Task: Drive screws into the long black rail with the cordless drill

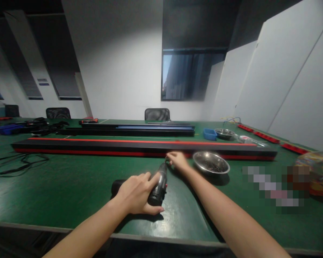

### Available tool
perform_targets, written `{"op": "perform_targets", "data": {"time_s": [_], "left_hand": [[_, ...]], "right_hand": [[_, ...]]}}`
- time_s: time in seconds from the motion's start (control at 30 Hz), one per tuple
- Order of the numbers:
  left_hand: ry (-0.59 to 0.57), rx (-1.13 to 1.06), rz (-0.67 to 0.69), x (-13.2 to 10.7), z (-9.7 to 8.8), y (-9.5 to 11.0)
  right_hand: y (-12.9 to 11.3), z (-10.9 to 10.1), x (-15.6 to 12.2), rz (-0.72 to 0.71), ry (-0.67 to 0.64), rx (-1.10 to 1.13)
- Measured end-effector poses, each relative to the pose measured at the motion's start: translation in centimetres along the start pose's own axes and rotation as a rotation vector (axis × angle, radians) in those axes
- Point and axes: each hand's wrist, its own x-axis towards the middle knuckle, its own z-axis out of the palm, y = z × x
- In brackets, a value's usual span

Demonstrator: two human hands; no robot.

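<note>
- The left hand (136, 193) is bare, with a broad back, softly rounded knuckles (141, 177) and a smooth outline.
- Its thumb (154, 210) is slim and tapers to a short nail at the tip.
- The left wrist (121, 201) is bare and a little narrower than the hand.
- The left forearm (90, 229) is bare too, smooth and slender, widening gently down to the lower edge of the view.
- The right hand (179, 161) is bare and looks smaller and slightly blurred, its finger details hard to make out.
- The right forearm (226, 209) is bare, long and smooth, thickening toward the lower right corner.
- Dark clothing (156, 249), possibly trousers, shows dimly at the bottom.
</note>
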Motion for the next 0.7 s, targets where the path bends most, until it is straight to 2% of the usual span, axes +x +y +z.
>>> {"op": "perform_targets", "data": {"time_s": [0.7], "left_hand": [[0.005, -0.004, 0.003, -0.07, 0.24, -0.11]], "right_hand": [[-0.19, 0.10, -0.42, -0.012, 0.007, -0.012]]}}
